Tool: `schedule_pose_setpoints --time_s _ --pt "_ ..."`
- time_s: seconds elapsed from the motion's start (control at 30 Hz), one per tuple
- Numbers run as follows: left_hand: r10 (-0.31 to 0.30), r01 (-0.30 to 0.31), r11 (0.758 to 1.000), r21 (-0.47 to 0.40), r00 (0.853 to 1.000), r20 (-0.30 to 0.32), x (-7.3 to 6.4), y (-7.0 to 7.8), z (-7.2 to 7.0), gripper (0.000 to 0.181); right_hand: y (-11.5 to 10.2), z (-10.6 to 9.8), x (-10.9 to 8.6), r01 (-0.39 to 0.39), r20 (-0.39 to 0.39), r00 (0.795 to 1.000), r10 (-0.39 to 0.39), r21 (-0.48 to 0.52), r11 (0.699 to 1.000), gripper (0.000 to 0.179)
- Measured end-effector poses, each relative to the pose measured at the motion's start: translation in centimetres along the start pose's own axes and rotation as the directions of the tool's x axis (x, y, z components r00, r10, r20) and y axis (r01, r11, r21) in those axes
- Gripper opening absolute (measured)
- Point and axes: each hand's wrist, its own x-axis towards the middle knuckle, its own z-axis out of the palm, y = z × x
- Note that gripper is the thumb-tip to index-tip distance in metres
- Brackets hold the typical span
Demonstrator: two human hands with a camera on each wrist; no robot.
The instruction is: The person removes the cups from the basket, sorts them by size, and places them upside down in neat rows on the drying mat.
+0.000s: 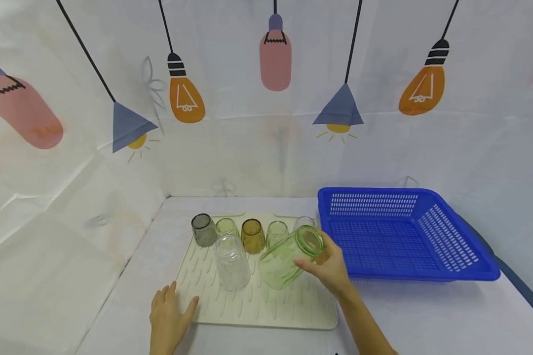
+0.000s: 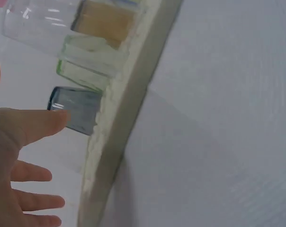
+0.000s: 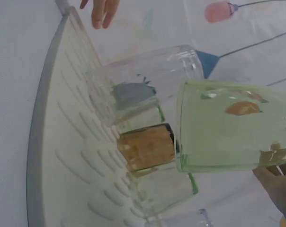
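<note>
My right hand [image 1: 330, 264] grips a large light-green glass [image 1: 280, 264] round its narrower, thick-edged end, holding it tilted above the cream drying mat [image 1: 257, 315]. In the right wrist view the wide end of this green glass [image 3: 228, 127] points toward the mat. A tall clear glass [image 1: 232, 266] stands on the mat to its left. Behind them is a row of small glasses: a grey one [image 1: 204, 230], a pale green one [image 1: 227, 227], an amber one [image 1: 253, 236], another pale green one [image 1: 277, 230] and a clear one [image 1: 305, 223]. My left hand [image 1: 171, 315] rests with spread fingers by the mat's front left corner.
A large blue plastic basket [image 1: 408, 273] with slotted walls stands right of the mat. A white table [image 1: 137, 266] lies under everything. Behind it hangs a white sheet [image 1: 244, 148] printed with lamps and bulbs.
</note>
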Motion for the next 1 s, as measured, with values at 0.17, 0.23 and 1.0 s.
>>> schedule_pose_setpoints --time_s 0.17,0.23,1.0 --pt "-0.092 0.082 0.995 0.062 0.978 0.186 0.7 -2.1 0.8 0.086 1.2 1.2 0.0 -0.046 0.044 0.997 0.059 -0.264 0.963 0.068" --pt "-0.080 0.070 0.996 0.056 0.978 0.194 1.1 -2.6 1.1 0.089 1.7 1.7 0.0 -0.082 0.052 0.993 0.103 -0.306 0.948 0.070" --pt "0.040 -0.033 0.998 -0.051 0.988 0.146 1.4 -4.2 1.9 0.090 5.4 4.6 0.1 -0.134 0.112 0.970 0.214 -0.488 0.862 0.073"
